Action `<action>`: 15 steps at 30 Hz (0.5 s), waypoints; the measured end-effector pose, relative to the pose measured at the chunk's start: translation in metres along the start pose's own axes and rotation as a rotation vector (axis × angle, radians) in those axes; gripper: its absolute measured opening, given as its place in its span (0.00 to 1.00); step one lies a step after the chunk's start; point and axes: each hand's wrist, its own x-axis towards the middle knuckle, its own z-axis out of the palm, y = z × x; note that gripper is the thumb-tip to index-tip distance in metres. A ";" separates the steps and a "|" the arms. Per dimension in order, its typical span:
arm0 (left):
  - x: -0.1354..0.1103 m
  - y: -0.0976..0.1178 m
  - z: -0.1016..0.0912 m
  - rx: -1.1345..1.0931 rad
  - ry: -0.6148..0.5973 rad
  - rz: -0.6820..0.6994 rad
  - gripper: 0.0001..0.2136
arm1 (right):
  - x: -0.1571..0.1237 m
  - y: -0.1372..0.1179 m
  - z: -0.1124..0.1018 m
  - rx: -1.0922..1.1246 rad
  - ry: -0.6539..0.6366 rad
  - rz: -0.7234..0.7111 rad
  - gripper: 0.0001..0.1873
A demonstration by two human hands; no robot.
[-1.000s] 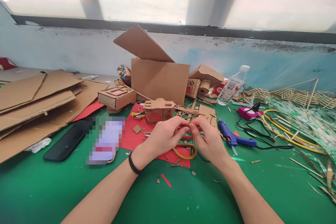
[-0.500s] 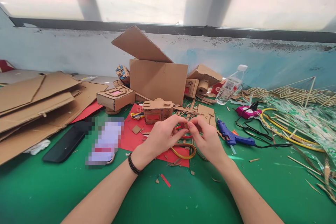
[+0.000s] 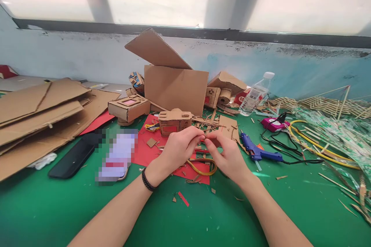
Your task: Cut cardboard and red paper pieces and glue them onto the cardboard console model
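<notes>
Over a red sheet of paper (image 3: 142, 152), my left hand (image 3: 175, 148) and my right hand (image 3: 230, 154) meet fingertip to fingertip. Both pinch a small brown piece that looks like cardboard, now almost wholly hidden by the fingers. Just behind my left hand stands a cardboard model camera (image 3: 175, 121) with a red panel. Below the fingers lies a yellowish loop-shaped handle (image 3: 199, 170), partly covered by my left hand. A cut cardboard piece (image 3: 228, 125) rests behind my right hand, and a blue glue gun (image 3: 261, 153) lies to its right.
Stacked cardboard sheets (image 3: 40, 112), a black phone-shaped object (image 3: 72, 162) and a lit phone (image 3: 117, 156) lie left. Behind stand another cardboard camera (image 3: 129, 108) and a large cardboard panel (image 3: 175, 88). Rightward are a water bottle (image 3: 255, 96), a yellow cable coil (image 3: 321, 148) and plastic wrapping (image 3: 333, 127).
My fingertips have drawn slightly closer together, and the small brown piece between them shows less. The objects on the table have stayed in place.
</notes>
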 end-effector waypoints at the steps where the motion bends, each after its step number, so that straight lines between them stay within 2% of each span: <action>1: 0.000 0.000 0.000 0.011 -0.011 0.001 0.09 | 0.000 -0.001 0.000 -0.003 -0.012 -0.003 0.07; 10: 0.002 0.005 -0.003 0.009 -0.091 -0.112 0.11 | 0.002 0.000 -0.001 -0.098 -0.041 0.000 0.08; 15: 0.002 0.003 -0.004 -0.017 -0.072 -0.084 0.10 | 0.002 -0.002 -0.001 -0.185 -0.031 -0.028 0.09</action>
